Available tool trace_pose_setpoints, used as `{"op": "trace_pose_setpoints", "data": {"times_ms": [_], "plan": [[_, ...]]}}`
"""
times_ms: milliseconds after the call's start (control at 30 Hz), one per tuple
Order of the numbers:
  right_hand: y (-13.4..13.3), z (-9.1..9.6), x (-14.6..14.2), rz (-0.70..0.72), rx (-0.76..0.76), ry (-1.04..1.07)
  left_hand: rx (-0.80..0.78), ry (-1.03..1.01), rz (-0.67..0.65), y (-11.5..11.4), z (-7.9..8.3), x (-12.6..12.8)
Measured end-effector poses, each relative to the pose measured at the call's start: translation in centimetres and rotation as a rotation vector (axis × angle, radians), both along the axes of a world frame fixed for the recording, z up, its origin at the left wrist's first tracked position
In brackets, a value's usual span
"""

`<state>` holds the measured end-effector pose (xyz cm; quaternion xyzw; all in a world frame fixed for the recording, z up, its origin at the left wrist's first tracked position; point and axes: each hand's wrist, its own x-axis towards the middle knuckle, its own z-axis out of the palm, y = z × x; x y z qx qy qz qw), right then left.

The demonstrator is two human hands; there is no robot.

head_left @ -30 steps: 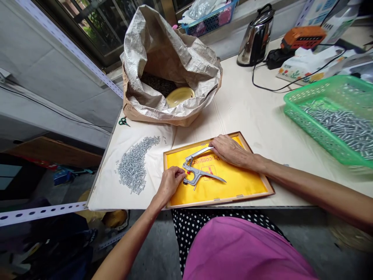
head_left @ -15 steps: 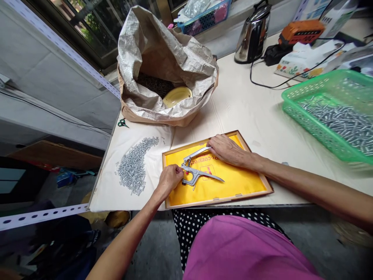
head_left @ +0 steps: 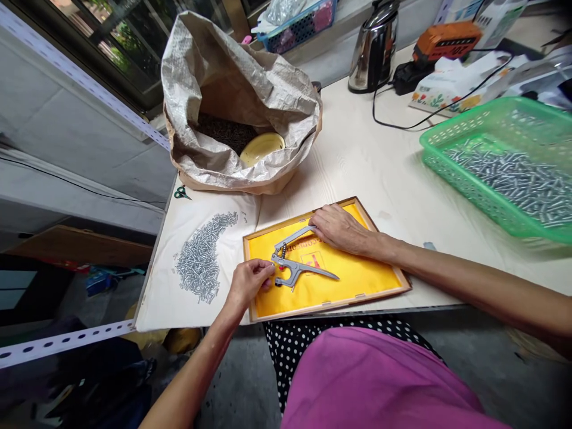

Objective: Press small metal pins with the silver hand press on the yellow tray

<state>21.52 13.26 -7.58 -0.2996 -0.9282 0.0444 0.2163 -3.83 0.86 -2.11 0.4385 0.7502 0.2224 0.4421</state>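
A pair of grey snap-fastener pliers (head_left: 304, 266) lies spread on a shallow wood-framed tray (head_left: 322, 305) lined with yellow printed cloth. My right hand (head_left: 343, 231) has its fingers curled over the end of the upper handle. Just left of the jaws is my left hand (head_left: 250, 281), thumb and forefinger pinched together; anything between them is too small to make out. A small red part shows at the jaws, beside a spring. One small metal pin lies on the cloth below the pliers.
Left of the tray lies a heap of small metal pins (head_left: 199, 262), with green-handled scissors (head_left: 182, 192) behind it. An open woven sack (head_left: 241, 173) holds dark bits and a yellow bowl (head_left: 261, 149). At right stands a green basket (head_left: 465, 199) of metal pins; a kettle (head_left: 373, 50) stands behind.
My left hand has drawn slightly left, away from the plier jaws, which now show more fully. My right hand stays on the upper handle. The whole view has shifted a little.
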Motion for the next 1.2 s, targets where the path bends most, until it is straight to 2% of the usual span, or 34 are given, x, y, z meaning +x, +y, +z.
{"op": "trace_pose_setpoints", "data": {"times_ms": [67, 200, 400, 600, 767, 933, 1067, 1200], "plan": [[-0.2, 0.3, 0.0, 0.004, 0.042, 0.013, 0.009, -0.094, 0.085, -0.9, -0.2, 0.1], [-0.3, 0.7, 0.0, 0.007, 0.116, 0.04, 0.039, -0.079, 0.16, -2.0, -0.5, 0.8], [-0.1, 0.6, -0.1, 0.022, 0.21, 0.068, 0.031, -0.02, 0.117, -1.6, -1.1, 0.8], [0.3, 0.6, -0.3, 0.018, 0.207, 0.023, -0.092, -0.009, 0.063, -0.7, -1.5, 0.3], [1.0, 0.6, -0.5, 0.047, 0.135, -0.054, -0.282, -0.06, 0.095, 0.0, -0.4, 0.8], [0.7, -0.1, -0.4, 0.057, 0.03, -0.062, -0.346, -0.08, 0.186, 0.2, 0.8, 2.0], [-0.3, -0.4, -0.1, 0.03, -0.069, -0.071, -0.372, -0.084, 0.197, 0.1, 1.1, 2.4], [-2.7, 0.2, 0.3, 0.026, -0.194, -0.067, -0.384, -0.093, 0.182, 0.0, 1.1, 2.3]]}}
